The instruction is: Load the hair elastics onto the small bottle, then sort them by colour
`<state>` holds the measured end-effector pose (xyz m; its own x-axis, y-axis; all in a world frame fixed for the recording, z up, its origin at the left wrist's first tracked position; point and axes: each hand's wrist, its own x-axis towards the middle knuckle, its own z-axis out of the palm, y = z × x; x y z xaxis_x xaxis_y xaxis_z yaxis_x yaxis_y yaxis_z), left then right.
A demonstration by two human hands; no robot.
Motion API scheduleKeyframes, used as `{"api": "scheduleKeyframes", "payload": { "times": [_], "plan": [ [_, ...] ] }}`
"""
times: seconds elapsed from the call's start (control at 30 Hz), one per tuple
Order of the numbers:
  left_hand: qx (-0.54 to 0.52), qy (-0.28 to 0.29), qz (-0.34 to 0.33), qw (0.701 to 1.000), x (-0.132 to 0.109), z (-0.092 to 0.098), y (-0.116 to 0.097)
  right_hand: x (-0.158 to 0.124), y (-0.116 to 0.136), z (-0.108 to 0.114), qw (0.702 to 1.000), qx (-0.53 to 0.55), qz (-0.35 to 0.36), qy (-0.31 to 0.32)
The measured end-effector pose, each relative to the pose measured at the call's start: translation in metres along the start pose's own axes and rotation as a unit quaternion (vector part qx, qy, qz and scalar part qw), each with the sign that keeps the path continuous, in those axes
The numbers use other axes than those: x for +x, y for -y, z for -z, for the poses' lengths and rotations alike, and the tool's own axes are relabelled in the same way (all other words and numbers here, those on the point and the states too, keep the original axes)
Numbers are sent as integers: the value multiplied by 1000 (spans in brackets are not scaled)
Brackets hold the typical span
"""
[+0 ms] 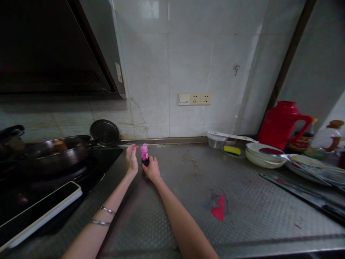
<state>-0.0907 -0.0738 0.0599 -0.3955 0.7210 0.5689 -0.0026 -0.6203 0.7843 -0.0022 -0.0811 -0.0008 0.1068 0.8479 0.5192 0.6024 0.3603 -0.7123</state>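
Nearest me, the ribbed steel counter runs under both outstretched forearms, with a red patch on its surface to the right of them. On the left the black hob carries a wide dark wok, and a round lid leans against the tiled wall behind it, out of the way, I would guess, of the work surface. Far right, a red jug and stacked plates crowd the corner, well apart from the hands. Both arms reach straight forward, nearly parallel, elbows low, wrists close together. The left hand stands on edge, fingers straight and pressed together, palm turned to a small pink bottle; whether it touches I cannot tell. The right hand is curled about the bottle's dark base, knuckles up, resting on the counter. That low grip seems meant to keep so small a thing upright, with the flat left palm as a guard beside it. The bottle stands upright between the two hands, near the hob's edge. Two thin bracelets circle the left forearm.
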Motion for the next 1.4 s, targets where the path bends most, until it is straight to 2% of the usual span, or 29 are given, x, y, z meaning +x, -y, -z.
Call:
{"api": "scheduleKeyframes", "payload": {
  "times": [0.17, 0.4, 0.57, 0.77, 1.0, 1.23, 1.4],
  "plan": [
    [10, 40, 9, 999, 1, 1, 2, 0, -1, 0, 1000, 0, 1, 1],
    [17, -8, -7, 1000, 3, 3, 2, 0, 0, 0, 1000, -9, 1, 2],
    [5, 28, 13, 1000, 2, 1, 2, -1, 1, 1, 1000, -7, 4, -1],
    [37, -28, -18, 999, 4, 4, 4, -1, 0, -1, 1000, -5, 1, -2],
    [-1, 32, 30, 999, 1, 1, 3, 0, 0, 0, 1000, -5, -3, 6],
    [33, -9, 2, 999, 5, 5, 5, -1, 1, 1, 1000, -3, 0, 4],
    [-5, 47, 31, 998, 4, 2, 8, 0, -2, -2, 1000, -5, 4, 0]
  ]
}}
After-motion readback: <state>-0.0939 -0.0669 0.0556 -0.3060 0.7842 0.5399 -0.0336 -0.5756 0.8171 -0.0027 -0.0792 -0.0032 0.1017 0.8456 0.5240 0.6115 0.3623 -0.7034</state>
